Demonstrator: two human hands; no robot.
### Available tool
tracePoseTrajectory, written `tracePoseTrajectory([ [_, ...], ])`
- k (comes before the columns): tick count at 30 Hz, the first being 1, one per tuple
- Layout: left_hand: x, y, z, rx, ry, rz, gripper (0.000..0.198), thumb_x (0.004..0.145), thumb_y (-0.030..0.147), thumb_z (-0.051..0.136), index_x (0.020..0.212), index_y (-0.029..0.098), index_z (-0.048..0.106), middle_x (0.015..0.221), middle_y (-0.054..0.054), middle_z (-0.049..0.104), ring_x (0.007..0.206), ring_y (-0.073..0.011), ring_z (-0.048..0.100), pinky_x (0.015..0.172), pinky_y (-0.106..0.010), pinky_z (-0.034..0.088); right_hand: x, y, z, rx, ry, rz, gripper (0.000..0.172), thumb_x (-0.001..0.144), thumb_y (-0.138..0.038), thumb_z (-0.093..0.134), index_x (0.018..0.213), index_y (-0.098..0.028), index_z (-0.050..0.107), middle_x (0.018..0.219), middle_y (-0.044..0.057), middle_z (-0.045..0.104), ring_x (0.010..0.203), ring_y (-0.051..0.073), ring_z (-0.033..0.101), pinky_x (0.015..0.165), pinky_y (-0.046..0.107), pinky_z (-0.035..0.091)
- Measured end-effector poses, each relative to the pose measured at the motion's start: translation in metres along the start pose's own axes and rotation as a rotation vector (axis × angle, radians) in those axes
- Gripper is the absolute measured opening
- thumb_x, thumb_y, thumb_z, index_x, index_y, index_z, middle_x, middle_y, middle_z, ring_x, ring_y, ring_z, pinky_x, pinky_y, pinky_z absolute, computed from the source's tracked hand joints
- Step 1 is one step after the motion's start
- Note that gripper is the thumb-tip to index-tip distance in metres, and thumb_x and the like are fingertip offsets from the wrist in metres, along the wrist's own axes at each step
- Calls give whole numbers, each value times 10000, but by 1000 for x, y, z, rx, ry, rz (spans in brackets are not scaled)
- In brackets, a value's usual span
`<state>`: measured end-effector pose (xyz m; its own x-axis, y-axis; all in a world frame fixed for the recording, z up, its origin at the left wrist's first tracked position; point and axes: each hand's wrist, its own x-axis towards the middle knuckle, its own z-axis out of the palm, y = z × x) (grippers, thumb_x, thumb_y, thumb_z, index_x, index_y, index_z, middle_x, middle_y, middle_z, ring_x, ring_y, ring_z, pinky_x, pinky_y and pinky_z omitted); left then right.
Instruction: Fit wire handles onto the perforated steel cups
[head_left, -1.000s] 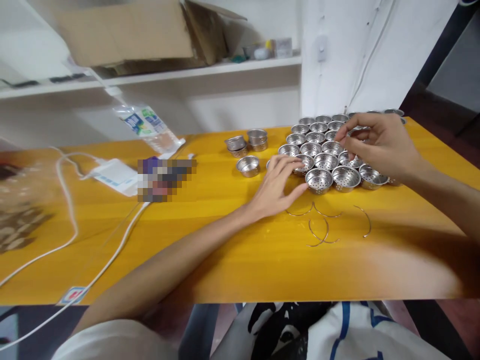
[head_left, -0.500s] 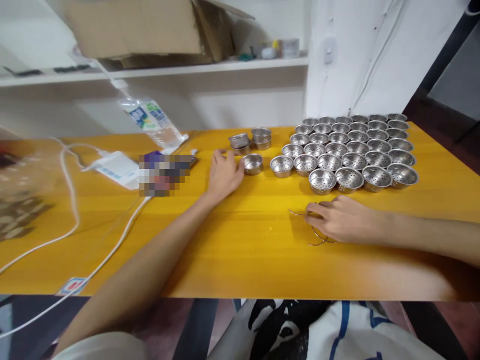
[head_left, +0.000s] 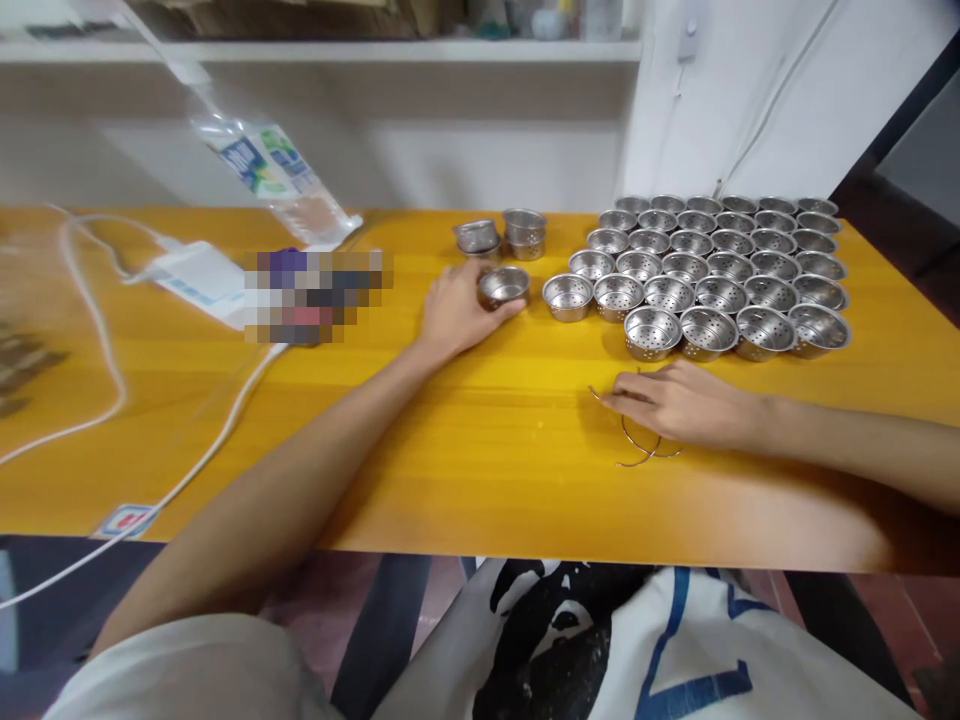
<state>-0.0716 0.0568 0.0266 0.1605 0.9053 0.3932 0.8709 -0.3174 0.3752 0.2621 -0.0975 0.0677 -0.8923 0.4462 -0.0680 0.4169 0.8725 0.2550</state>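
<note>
Surface (head_left: 465, 480): yellow wood grain, its near edge running across the lower frame above the person's lap.

Right hand (head_left: 686, 405): lies palm down toward the near edge, right of centre. The fingers are flat and close together over thin wire rings (head_left: 637, 450), pinning them against the surface; whether a ring is pinched between the fingertips cannot be told. Part of one ring curves out from under the hand on the near side.

Left hand (head_left: 454, 315): at mid-surface, the arm stretched out from the near left. The fingers curl around a single cup (head_left: 504, 286), a small perforated steel one standing upright and apart from the rest, the thumb beneath its near wall. The grip looks like a light hold from the side.

Cup block (head_left: 712, 275): right half, toward the far edge. Many like cups stand rim up in tight rows, touching each other, the nearest row just beyond the right hand. Packed this way they read as a sorted batch.

Loose cups (head_left: 502, 235): a few just beyond the left hand, one tilted, unsorted.

Cable (head_left: 105, 370) and white adapter (head_left: 199, 280): left half.

Bottle (head_left: 262, 170): far left edge, leaning.
</note>
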Motion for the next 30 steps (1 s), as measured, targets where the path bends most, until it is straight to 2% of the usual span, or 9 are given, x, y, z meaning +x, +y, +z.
tracePoseTrajectory([
  [2, 1, -1, 2, -58, 56, 15, 593, 851, 511, 864, 1335, 226, 676, 1336, -139, 754, 1278, -407, 691, 1150, -582, 547, 1, -1, 0, -5, 3, 21, 403, 1110, -40, 475, 1459, -74, 675, 1241, 158, 769, 897, 206, 746, 675, 336, 499],
  [5, 1, 2, 1, -171, 246, 91, 658, 834, 418, 884, 1409, 220, 634, 1365, -158, 681, 1278, -386, 679, 1130, -579, 577, 2, -3, 0, -23, -15, 68, 357, 1105, -42, 499, 1382, -96, 719, 1186, 135, 770, 798, 188, 707, 623, 337, 438],
  [7, -2, 8, -2, -261, 342, 163, 723, 829, 446, 915, 1453, 238, 617, 1375, -160, 630, 1284, -375, 661, 1087, -575, 604, 3, -3, -1, -8, -30, 91, 301, 1113, -69, 523, 1315, -111, 741, 1180, 128, 768, 766, 174, 680, 612, 330, 412],
  [11, -17, 33, -5, -460, 412, 329, 746, 849, 629, 922, 1442, 286, 628, 1356, -132, 606, 1284, -361, 646, 1059, -571, 609, 3, -3, -3, 78, -30, 80, 234, 1125, -113, 559, 1248, -138, 757, 1203, 112, 762, 759, 143, 654, 644, 302, 439],
  [14, -34, 56, -4, -599, 394, 470, 754, 903, 692, 854, 1484, 297, 581, 1391, -118, 629, 1303, -342, 655, 1123, -563, 576, 3, -2, -3, 95, -23, 82, 261, 1128, -115, 561, 1302, -146, 754, 1207, 99, 760, 748, 135, 664, 662, 302, 475],
  [18, -55, 77, -3, -703, 303, 558, 777, 934, 629, 841, 1555, 286, 524, 1455, -129, 642, 1324, -327, 674, 1147, -514, 581, 4, -1, -2, 117, -41, 85, 266, 1145, -122, 513, 1223, -132, 767, 1211, 116, 754, 799, 161, 713, 703, 332, 538],
  [21, -63, 80, -3, -745, 247, 579, 788, 947, 611, 829, 1585, 275, 513, 1495, -144, 634, 1342, -339, 676, 1157, -520, 586, 4, -1, -2, 132, -18, 103, 301, 1120, -69, 502, 1235, -147, 769, 1224, 132, 761, 816, 175, 722, 718, 338, 547],
  [24, -66, 79, -1, -775, 239, 616, 813, 965, 627, 796, 1627, 267, 491, 1553, -163, 609, 1381, -358, 662, 1177, -536, 579, 3, 0, -3, 147, 9, 82, 320, 1094, -36, 526, 1269, -158, 764, 1236, 131, 773, 810, 175, 724, 736, 330, 548],
  [30, -65, 75, -2, -805, 213, 650, 820, 963, 600, 815, 1645, 265, 506, 1570, -170, 594, 1410, -368, 644, 1211, -543, 560, 6, -1, -4, 98, -61, 74, 303, 1119, -57, 502, 1322, -108, 722, 1285, 147, 755, 898, 191, 762, 773, 341, 593],
])
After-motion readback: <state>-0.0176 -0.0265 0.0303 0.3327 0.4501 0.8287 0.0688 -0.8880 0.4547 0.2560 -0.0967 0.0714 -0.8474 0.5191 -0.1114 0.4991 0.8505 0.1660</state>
